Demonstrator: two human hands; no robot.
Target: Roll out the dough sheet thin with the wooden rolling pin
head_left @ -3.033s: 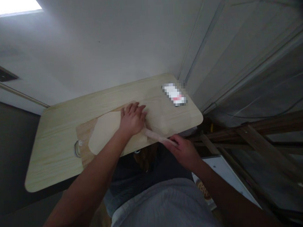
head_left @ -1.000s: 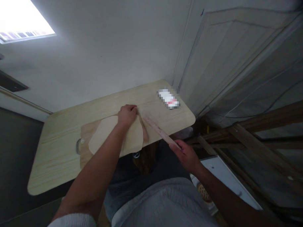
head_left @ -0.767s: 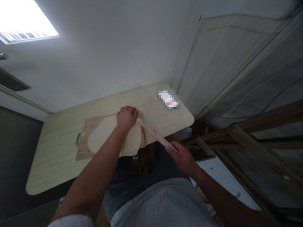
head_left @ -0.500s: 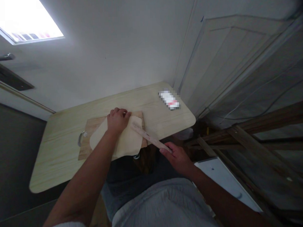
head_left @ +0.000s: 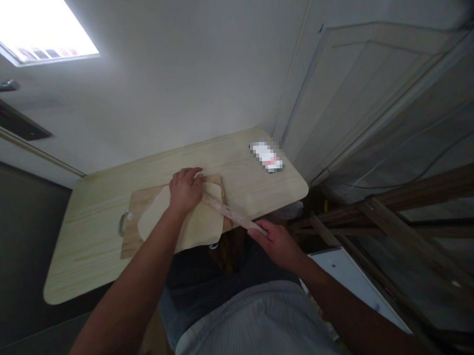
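Bright light filled a window point(head_left: 41, 29) in a pale door point(head_left: 171, 81), above a metal handle point(head_left: 2, 86). A pale wood-grained worktop point(head_left: 87, 229) with rounded corners stood by the door. On the right was a panelled wall point(head_left: 358, 85); below it, dark wooden beams point(head_left: 410, 233) crossed at angles.

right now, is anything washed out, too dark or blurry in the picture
Head view: the pane at upper left is mostly blown out to white; head view: the wooden beams at right lie in dimness; head view: the stick looks slightly soft; head view: a flat object on the table is pixelated.
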